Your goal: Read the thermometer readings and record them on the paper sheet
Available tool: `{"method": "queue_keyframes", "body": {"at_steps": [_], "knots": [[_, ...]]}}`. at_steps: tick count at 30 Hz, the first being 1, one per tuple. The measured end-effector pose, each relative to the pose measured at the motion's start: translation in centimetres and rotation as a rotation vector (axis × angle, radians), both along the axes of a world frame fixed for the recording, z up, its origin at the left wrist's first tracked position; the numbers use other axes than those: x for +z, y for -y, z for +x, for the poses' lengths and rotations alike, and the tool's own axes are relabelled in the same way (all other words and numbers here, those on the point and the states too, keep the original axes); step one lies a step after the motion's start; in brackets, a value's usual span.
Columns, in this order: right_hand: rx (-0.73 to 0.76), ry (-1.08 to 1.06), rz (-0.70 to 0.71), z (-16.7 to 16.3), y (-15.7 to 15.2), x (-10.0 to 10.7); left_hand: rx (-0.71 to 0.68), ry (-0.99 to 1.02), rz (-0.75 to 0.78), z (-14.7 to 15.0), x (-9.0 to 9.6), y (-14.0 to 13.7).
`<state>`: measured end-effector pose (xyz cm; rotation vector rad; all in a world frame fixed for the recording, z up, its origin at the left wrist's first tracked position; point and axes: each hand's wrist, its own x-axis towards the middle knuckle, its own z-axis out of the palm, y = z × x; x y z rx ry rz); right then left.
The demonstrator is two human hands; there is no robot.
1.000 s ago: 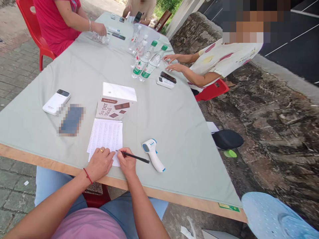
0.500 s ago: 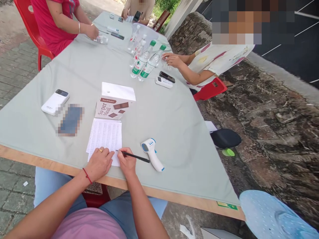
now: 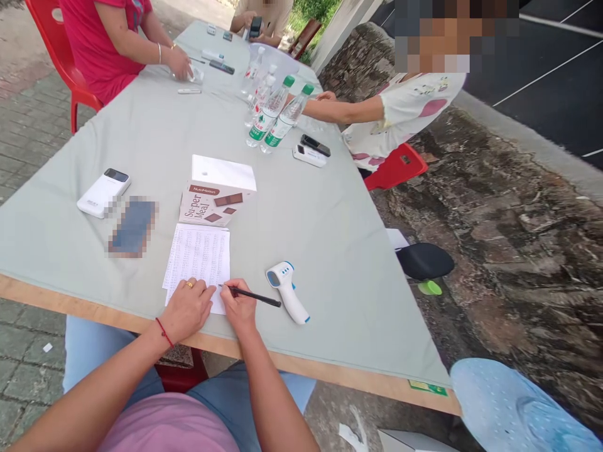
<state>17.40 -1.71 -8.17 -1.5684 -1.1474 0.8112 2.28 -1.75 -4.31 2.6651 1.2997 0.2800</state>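
Note:
My right hand (image 3: 239, 309) is closed around a black pen (image 3: 259, 297), its tip at the lower right part of a written sheet of paper (image 3: 200, 254). Flat on the sheet's lower edge rests my left hand (image 3: 189, 307), fingers stretched out, with a ring and a red wrist string. Another sheet shows from under the top one. Just beyond the paper stands a box (image 3: 219, 191) marked "Super Meal". To the right of the pen lies a white and blue infrared thermometer (image 3: 287, 292).
At left are a white power bank (image 3: 103, 193) and a blurred-out phone-shaped object (image 3: 133, 227). Several water bottles (image 3: 271, 119) stand mid-table, near a second power bank (image 3: 309, 156). Three other people sit around the table (image 3: 339, 270). A light blue hat-like item (image 3: 513, 402) is at lower right.
My hands and the pen hardly differ. The person on the right has stretched an arm across behind the bottles. A slim white item now shows near the hands of the person in red.

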Motion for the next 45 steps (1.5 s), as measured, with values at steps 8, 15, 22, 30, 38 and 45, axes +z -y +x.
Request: {"method": "queue_keyframes", "body": {"at_steps": [8, 15, 22, 30, 38, 45], "knots": [[-0.004, 0.011, 0.014, 0.1, 0.04, -0.29, 0.006, 0.012, -0.017, 0.01, 0.03, -0.02], [-0.014, -0.002, -0.001, 0.15, 0.04, -0.27, 0.002, -0.01, -0.017, 0.09, 0.24, -0.04], [0.003, 0.039, 0.02, 0.15, 0.12, -0.39, 0.004, 0.003, -0.024, 0.06, 0.18, -0.01], [-0.004, 0.038, 0.019, 0.21, 0.1, -0.32, 0.0, -0.013, -0.013, 0.05, 0.11, -0.03], [-0.042, 0.008, -0.001, 0.2, 0.14, -0.55, -0.003, -0.026, 0.0, 0.03, 0.17, -0.07], [-0.006, 0.066, 0.018, 0.17, 0.2, -0.69, -0.002, -0.03, -0.007, 0.01, 0.2, -0.06]]}}
